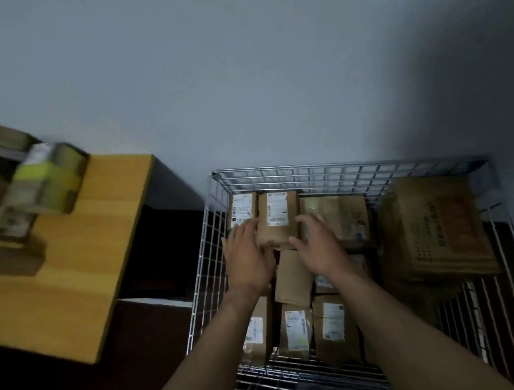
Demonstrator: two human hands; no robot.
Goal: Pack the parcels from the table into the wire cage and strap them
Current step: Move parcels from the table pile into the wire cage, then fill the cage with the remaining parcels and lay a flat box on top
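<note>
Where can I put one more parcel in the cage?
The cage's near right corner, between the big box and the standing parcels, shows bare wire floor. The table's near end is bare too. The cage's left side is packed tight.
</note>
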